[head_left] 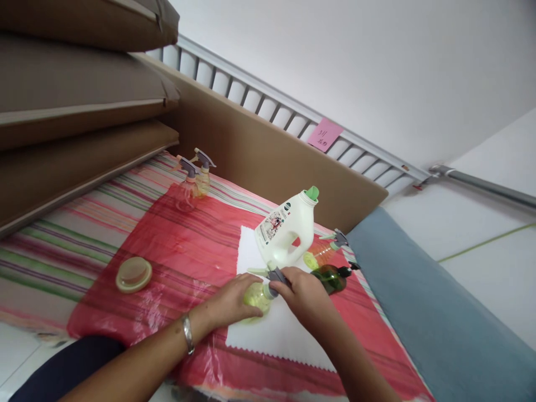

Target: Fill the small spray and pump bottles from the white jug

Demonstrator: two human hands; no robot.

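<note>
A small clear spray bottle (pixel 256 297) with yellowish contents stands over the white cloth (pixel 288 340). My left hand (pixel 234 298) is wrapped round its body, and my right hand (pixel 299 290) grips the grey and pale green spray head at its neck. Just beyond my hands is a white detergent jug (pixel 288 226) with a green top and a printed label. To the right of the jug are a clear spray bottle (pixel 324 254) with some yellow liquid and a dark green pump bottle (pixel 333 279).
Two more spray bottles (pixel 193 181) stand at the far left on the red plastic sheet (pixel 201 223). A round lidded container (pixel 134 274) sits nearer on the left. Stacked brown cushions (pixel 84 84), a brown board (pixel 251 139) and a blue-grey panel (pixel 419 290) border the striped cloth (pixel 84 223).
</note>
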